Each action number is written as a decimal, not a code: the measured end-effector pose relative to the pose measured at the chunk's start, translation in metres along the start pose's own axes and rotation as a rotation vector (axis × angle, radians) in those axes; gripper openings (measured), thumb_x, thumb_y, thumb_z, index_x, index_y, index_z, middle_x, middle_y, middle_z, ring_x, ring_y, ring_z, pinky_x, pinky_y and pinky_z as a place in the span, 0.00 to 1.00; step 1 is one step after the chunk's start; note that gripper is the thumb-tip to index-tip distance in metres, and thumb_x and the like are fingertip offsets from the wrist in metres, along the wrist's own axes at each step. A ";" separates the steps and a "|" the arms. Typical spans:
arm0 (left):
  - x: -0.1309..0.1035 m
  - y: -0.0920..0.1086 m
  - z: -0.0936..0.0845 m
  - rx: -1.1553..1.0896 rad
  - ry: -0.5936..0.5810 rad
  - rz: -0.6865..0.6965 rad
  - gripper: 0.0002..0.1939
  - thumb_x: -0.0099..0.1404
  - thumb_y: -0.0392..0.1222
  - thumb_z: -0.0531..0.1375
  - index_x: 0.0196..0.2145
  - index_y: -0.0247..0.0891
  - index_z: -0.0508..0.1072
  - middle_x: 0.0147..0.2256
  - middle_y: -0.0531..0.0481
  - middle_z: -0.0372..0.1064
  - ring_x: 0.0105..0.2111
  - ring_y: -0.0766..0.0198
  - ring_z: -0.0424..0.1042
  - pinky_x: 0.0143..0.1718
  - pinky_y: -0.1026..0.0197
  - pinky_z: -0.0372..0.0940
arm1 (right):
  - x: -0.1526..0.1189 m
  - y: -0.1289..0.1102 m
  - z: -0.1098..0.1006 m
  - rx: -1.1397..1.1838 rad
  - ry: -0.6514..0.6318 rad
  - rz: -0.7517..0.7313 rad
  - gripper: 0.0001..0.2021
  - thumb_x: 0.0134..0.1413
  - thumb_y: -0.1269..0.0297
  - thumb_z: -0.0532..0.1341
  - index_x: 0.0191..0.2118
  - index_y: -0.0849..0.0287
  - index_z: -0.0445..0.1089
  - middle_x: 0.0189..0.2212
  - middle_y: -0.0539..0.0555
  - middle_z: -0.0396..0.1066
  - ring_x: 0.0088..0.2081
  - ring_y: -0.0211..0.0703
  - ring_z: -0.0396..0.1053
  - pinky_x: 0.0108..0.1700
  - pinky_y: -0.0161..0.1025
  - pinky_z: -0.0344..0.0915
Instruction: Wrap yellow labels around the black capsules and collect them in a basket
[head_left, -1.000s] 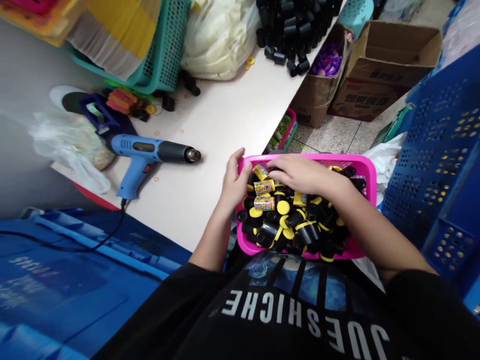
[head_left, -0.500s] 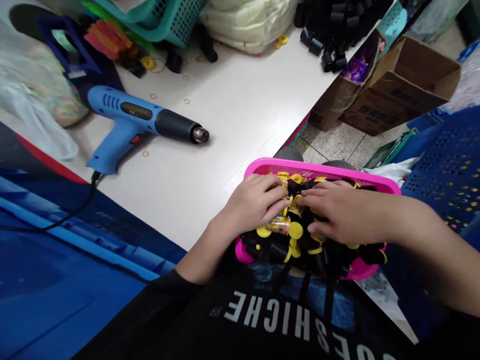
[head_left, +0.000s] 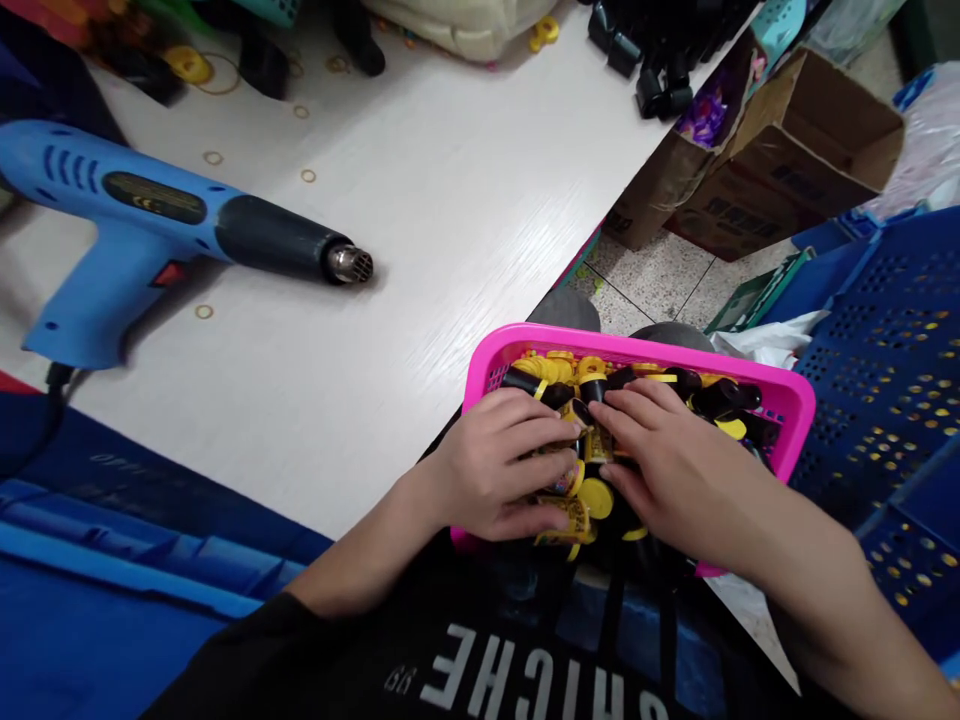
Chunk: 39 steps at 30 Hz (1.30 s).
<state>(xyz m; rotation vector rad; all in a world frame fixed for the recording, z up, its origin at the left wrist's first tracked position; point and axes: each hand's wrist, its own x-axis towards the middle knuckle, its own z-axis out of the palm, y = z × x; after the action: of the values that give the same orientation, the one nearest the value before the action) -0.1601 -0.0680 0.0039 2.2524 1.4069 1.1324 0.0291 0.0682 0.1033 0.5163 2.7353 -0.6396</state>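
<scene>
A pink plastic basket (head_left: 735, 362) rests at my lap, filled with small black and yellow bottles, some with printed labels and yellow lids. My left hand (head_left: 510, 465) lies over the left part of the pile, fingers slightly bent and apart. From the right, my right hand (head_left: 667, 465) reaches in with its fingers stretched out and thumb apart. Between the fingertips of both hands is a yellow-labelled bottle (head_left: 598, 445), which they touch or nearly touch. A round yellow lid (head_left: 596, 498) shows just below it. My palms hide part of the pile.
A blue heat gun (head_left: 187, 215) lies on the white table (head_left: 420, 270), its nozzle toward the right. Black cylindrical pieces (head_left: 667, 50) are heaped at the far edge. Cardboard boxes (head_left: 787, 165) stand on the floor beyond, and blue perforated crates (head_left: 892, 370) stand at right.
The camera view has shifted, so the heat gun appears larger and farther left. Both hands have shifted within the basket, uncovering more yellow pieces and bottles along its far side.
</scene>
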 end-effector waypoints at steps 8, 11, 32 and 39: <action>0.001 -0.007 -0.003 -0.029 0.012 -0.027 0.17 0.69 0.55 0.59 0.50 0.49 0.77 0.53 0.45 0.77 0.48 0.54 0.77 0.51 0.47 0.71 | -0.026 -0.004 0.016 0.103 0.050 0.095 0.29 0.65 0.60 0.61 0.68 0.62 0.62 0.64 0.63 0.68 0.67 0.59 0.60 0.67 0.61 0.64; 0.000 -0.012 -0.007 0.063 0.138 -0.178 0.14 0.70 0.50 0.59 0.52 0.50 0.76 0.56 0.46 0.74 0.52 0.54 0.74 0.56 0.45 0.70 | -0.034 -0.005 0.018 0.122 0.075 0.126 0.29 0.66 0.57 0.61 0.69 0.63 0.61 0.64 0.63 0.67 0.67 0.58 0.61 0.67 0.60 0.64; 0.089 -0.006 0.016 0.394 -0.554 -0.468 0.23 0.75 0.50 0.49 0.53 0.33 0.77 0.38 0.36 0.77 0.38 0.44 0.78 0.38 0.48 0.70 | -0.046 -0.012 0.031 0.157 0.134 0.078 0.23 0.68 0.49 0.58 0.58 0.60 0.72 0.59 0.62 0.73 0.60 0.58 0.64 0.60 0.56 0.64; 0.095 0.018 0.020 0.471 -0.590 -0.320 0.16 0.71 0.43 0.54 0.45 0.34 0.79 0.40 0.36 0.73 0.41 0.44 0.74 0.40 0.45 0.71 | -0.042 0.016 0.041 0.076 0.337 0.204 0.23 0.70 0.53 0.55 0.62 0.60 0.69 0.63 0.66 0.69 0.64 0.61 0.63 0.62 0.60 0.61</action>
<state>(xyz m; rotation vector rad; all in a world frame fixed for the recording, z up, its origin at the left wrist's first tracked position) -0.1117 0.0068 0.0464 2.2410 1.7824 0.0126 0.0812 0.0506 0.0774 0.9879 2.9162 -0.6574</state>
